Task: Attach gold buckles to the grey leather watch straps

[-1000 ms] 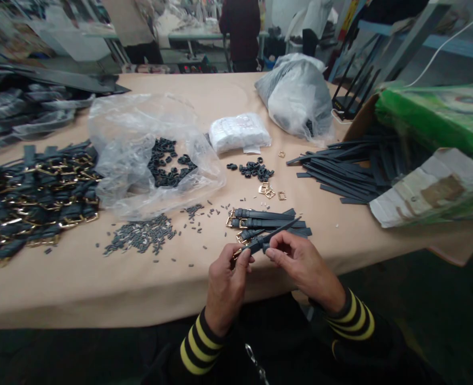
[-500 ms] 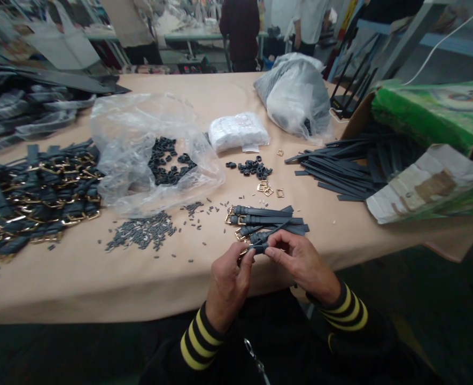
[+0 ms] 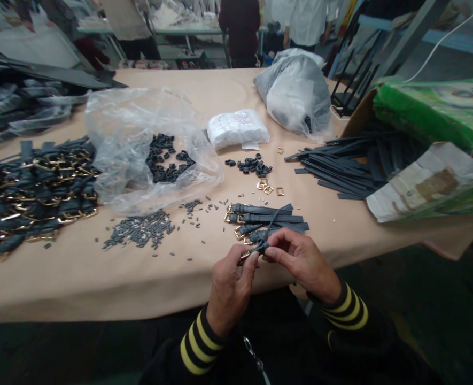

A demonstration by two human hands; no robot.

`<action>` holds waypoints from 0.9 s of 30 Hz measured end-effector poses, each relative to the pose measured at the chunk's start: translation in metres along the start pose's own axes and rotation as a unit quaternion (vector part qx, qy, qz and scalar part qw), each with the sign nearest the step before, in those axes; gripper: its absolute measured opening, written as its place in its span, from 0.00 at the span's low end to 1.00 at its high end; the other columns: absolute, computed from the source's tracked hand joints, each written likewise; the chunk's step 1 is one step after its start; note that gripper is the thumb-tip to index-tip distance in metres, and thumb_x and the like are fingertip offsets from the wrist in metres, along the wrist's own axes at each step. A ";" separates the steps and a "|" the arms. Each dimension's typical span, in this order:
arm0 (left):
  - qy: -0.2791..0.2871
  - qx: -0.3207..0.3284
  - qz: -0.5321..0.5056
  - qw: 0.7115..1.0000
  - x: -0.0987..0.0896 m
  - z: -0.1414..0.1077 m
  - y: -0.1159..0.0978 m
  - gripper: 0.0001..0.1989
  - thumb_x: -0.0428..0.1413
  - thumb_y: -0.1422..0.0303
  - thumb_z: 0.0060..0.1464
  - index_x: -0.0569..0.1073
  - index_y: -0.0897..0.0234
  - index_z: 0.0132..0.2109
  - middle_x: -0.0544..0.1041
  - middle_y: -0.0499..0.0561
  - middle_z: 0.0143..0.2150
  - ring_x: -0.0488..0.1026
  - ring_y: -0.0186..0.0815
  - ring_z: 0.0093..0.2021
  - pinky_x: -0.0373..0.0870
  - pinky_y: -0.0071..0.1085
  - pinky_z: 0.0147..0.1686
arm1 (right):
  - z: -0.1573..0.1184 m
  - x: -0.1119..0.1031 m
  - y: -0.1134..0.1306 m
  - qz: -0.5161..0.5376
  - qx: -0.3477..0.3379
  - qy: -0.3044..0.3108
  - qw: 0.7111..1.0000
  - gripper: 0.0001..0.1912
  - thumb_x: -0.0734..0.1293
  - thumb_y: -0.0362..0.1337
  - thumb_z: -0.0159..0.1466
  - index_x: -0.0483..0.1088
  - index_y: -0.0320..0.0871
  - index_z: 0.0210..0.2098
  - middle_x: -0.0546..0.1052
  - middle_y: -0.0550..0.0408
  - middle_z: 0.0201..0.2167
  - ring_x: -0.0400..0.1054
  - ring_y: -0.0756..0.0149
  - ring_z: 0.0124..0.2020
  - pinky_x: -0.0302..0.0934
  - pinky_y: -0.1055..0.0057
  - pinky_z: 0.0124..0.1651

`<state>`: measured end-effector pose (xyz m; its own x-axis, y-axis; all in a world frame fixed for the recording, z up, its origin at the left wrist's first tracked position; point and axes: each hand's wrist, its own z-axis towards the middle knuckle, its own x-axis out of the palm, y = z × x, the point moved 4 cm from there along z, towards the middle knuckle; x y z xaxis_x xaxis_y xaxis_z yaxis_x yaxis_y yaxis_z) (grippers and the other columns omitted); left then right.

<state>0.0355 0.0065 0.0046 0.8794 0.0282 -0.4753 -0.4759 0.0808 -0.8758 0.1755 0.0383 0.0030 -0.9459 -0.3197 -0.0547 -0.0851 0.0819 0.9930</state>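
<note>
Between my two hands is a dark strap (image 3: 261,246) with a gold buckle, held over the table's front edge. My left hand (image 3: 231,278) pinches its buckle end between thumb and fingers. At the strap's other side, my right hand (image 3: 300,259) is closed on it with thumb and forefinger, near what looks like a small dark loop. Just beyond my fingers lie several buckled straps (image 3: 268,218), side by side with their buckles to the left. Part of the held strap is hidden by my fingers.
Left of my hands lies a pile of small dark pieces (image 3: 140,230). Behind are a clear plastic bag (image 3: 119,155) with dark loops, loose loops (image 3: 255,166) and gold buckles (image 3: 265,186). Buckled straps (image 3: 36,192) heap up at left; a green box (image 3: 432,112) spills strips at right.
The held strap has tilted and bent up between my fingers, and its gold buckle shows more. Both hands stay nearly in place. The view has shifted slightly.
</note>
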 end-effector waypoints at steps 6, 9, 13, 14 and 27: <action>-0.004 0.029 0.031 0.999 0.001 0.000 -0.002 0.05 0.49 0.69 0.55 0.68 0.63 0.35 0.72 0.48 0.27 0.69 0.30 0.26 0.64 0.25 0.30 | 0.001 0.003 -0.008 0.086 0.042 0.010 0.995 0.09 0.68 0.37 0.54 0.64 0.41 0.30 0.68 0.61 0.23 0.67 0.73 0.24 0.64 0.74 0.30; 0.014 0.026 0.006 1.000 0.006 -0.001 -0.001 0.05 0.48 0.68 0.56 0.68 0.62 0.36 0.72 0.48 0.28 0.69 0.30 0.27 0.64 0.25 0.29 | 0.000 0.007 -0.010 0.109 0.044 0.023 0.993 0.11 0.68 0.38 0.54 0.63 0.41 0.33 0.67 0.62 0.21 0.67 0.73 0.23 0.65 0.73 0.30; 0.003 -0.010 -0.039 0.999 0.006 0.000 0.001 0.05 0.49 0.67 0.55 0.68 0.63 0.35 0.70 0.45 0.25 0.67 0.29 0.24 0.62 0.24 0.26 | -0.001 0.013 -0.011 0.089 0.023 0.001 0.996 0.11 0.69 0.38 0.53 0.64 0.42 0.31 0.66 0.64 0.20 0.66 0.74 0.22 0.64 0.75 0.29; 0.009 -0.024 -0.060 0.998 0.005 0.000 0.002 0.06 0.49 0.67 0.55 0.68 0.63 0.34 0.70 0.45 0.24 0.66 0.28 0.23 0.62 0.23 0.26 | -0.001 0.014 -0.011 0.095 0.020 -0.003 0.995 0.11 0.69 0.38 0.53 0.64 0.42 0.32 0.66 0.64 0.20 0.66 0.74 0.22 0.64 0.75 0.28; 0.042 -0.025 -0.040 0.998 0.006 0.000 0.005 0.11 0.43 0.65 0.58 0.68 0.63 0.37 0.72 0.47 0.25 0.68 0.30 0.23 0.62 0.25 0.25 | 0.004 0.008 -0.003 0.012 -0.018 0.098 0.995 0.05 0.66 0.34 0.57 0.68 0.39 0.33 0.74 0.55 0.27 0.69 0.69 0.29 0.64 0.71 0.34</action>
<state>0.0382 0.0068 -0.0022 0.9110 -0.0608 -0.4079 -0.4069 0.0287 -0.9130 0.1671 0.0389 -0.0003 -0.8685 -0.4955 -0.0129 -0.0486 0.0592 0.9971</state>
